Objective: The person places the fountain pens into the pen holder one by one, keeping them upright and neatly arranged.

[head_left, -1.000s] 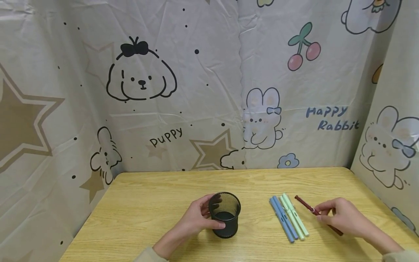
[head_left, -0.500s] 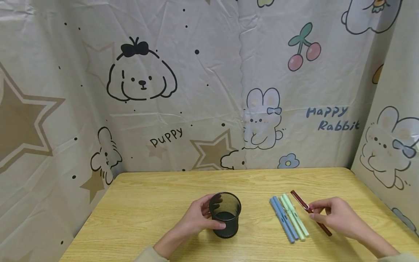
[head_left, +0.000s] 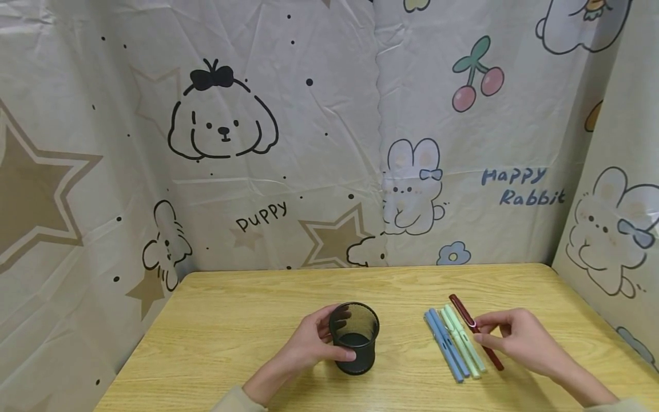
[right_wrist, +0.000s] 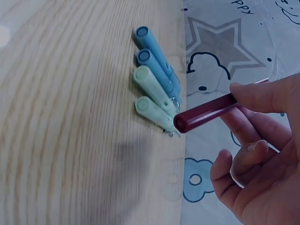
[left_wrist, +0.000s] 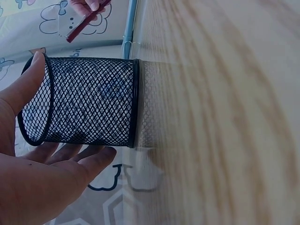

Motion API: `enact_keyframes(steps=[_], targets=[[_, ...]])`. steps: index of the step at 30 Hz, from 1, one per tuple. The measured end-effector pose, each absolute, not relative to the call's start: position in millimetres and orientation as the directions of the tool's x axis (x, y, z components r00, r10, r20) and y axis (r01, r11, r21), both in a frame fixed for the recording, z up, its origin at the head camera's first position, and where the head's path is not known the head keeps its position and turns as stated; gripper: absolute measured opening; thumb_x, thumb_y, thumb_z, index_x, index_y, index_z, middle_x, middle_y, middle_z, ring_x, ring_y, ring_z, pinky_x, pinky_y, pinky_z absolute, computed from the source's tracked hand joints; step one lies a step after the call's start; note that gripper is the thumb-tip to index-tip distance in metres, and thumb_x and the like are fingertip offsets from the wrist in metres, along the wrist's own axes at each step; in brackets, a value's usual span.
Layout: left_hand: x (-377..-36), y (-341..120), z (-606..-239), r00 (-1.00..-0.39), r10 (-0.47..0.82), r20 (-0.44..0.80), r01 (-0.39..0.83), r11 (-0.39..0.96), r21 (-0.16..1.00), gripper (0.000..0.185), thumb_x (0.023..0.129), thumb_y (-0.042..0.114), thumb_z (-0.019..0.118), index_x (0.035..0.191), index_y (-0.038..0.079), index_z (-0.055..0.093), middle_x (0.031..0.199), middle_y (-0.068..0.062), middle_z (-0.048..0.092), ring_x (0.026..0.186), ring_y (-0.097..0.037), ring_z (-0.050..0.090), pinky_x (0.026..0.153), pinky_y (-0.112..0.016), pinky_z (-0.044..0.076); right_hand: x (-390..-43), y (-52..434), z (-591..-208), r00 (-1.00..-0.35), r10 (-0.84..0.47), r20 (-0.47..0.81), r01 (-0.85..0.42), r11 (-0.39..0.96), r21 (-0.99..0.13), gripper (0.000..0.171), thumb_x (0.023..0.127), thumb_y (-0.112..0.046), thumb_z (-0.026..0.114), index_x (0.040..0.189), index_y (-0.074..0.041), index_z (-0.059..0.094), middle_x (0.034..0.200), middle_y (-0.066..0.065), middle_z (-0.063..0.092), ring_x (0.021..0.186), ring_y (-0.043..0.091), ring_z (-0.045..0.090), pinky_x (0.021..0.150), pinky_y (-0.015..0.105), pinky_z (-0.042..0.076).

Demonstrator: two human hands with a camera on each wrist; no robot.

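Note:
A black mesh pen holder (head_left: 362,359) stands upright on the table. My left hand (head_left: 304,350) holds it from the left, thumb at the near side and fingers behind; in the left wrist view the thumb lies at the rim of the mesh holder (left_wrist: 91,101). My right hand (head_left: 527,342) pinches a dark red pen (head_left: 461,310) between thumb and index finger, near its middle. In the right wrist view this red pen (right_wrist: 206,113) is raised off the wood. Just left of it, two blue pens (head_left: 444,346) and two light green pens (head_left: 467,343) lie side by side.
The wooden table (head_left: 247,309) reaches back to a printed cloth (head_left: 319,143) with cartoon puppies, rabbits and stars. The same cloth hangs along the left and right sides.
My right hand has carried the red pen leftward, close to the green pens. My left hand and the pen holder have stayed put.

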State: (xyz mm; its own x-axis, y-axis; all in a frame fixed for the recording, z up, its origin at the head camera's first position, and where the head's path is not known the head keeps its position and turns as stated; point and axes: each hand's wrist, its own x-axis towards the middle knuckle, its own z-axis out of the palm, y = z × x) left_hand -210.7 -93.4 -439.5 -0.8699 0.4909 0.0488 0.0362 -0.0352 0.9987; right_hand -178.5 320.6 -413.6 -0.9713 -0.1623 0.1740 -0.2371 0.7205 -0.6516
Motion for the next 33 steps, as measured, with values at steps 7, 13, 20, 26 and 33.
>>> enact_keyframes(steps=[7, 13, 20, 26, 33], targets=[[-211, -94, -439, -0.866, 0.496, 0.061, 0.046, -0.042, 0.998, 0.086, 0.08, -0.002, 0.091, 0.154, 0.0, 0.048, 0.149, -0.022, 0.055, 0.138, -0.044, 0.051, 0.116, -0.049, 0.041, -180, 311, -414, -0.958, -0.167, 0.231, -0.281, 0.697, -0.66, 0.017, 0.087, -0.014, 0.086, 0.101, -0.006, 0.083, 0.08, -0.01, 0.07, 0.051, 0.003, 0.031, 0.046, 0.026, 0.031], [-210, -93, -439, -0.869, 0.491, 0.053, 0.04, -0.036, 0.999, 0.085, 0.079, -0.002, 0.091, 0.154, 0.001, 0.05, 0.149, -0.021, 0.056, 0.138, -0.043, 0.052, 0.116, -0.049, 0.042, -179, 301, -411, -0.959, -0.152, 0.239, -0.279, 0.652, -0.705, 0.017, 0.087, -0.012, 0.086, 0.102, -0.005, 0.083, 0.082, -0.008, 0.072, 0.051, 0.004, 0.03, 0.045, 0.026, 0.031], [-211, -93, -438, -0.866, 0.496, 0.068, 0.063, -0.027, 0.998, 0.085, 0.08, 0.0, 0.091, 0.154, -0.001, 0.049, 0.15, -0.023, 0.055, 0.138, -0.043, 0.052, 0.116, -0.05, 0.041, -180, 290, -407, -0.955, -0.15, 0.256, -0.294, 0.601, -0.744, 0.016, 0.088, -0.011, 0.086, 0.102, -0.005, 0.083, 0.085, -0.005, 0.074, 0.05, 0.004, 0.031, 0.044, 0.026, 0.032], [-210, -93, -438, -0.866, 0.497, 0.058, 0.049, -0.031, 0.998, 0.085, 0.08, 0.001, 0.091, 0.154, 0.001, 0.049, 0.15, -0.022, 0.055, 0.138, -0.043, 0.052, 0.116, -0.05, 0.041, -180, 280, -404, -0.954, -0.149, 0.262, -0.298, 0.581, -0.758, 0.018, 0.088, -0.011, 0.086, 0.103, -0.003, 0.082, 0.085, -0.004, 0.075, 0.051, 0.005, 0.031, 0.044, 0.026, 0.031], [-210, -92, -439, -0.866, 0.497, 0.056, 0.043, -0.037, 0.998, 0.086, 0.08, 0.0, 0.091, 0.154, -0.001, 0.048, 0.149, -0.022, 0.055, 0.137, -0.044, 0.052, 0.116, -0.052, 0.041, -179, 270, -400, -0.959, -0.147, 0.241, -0.281, 0.556, -0.782, 0.026, 0.09, -0.015, 0.085, 0.111, -0.001, 0.081, 0.091, -0.001, 0.077, 0.052, 0.006, 0.031, 0.048, 0.027, 0.031]])
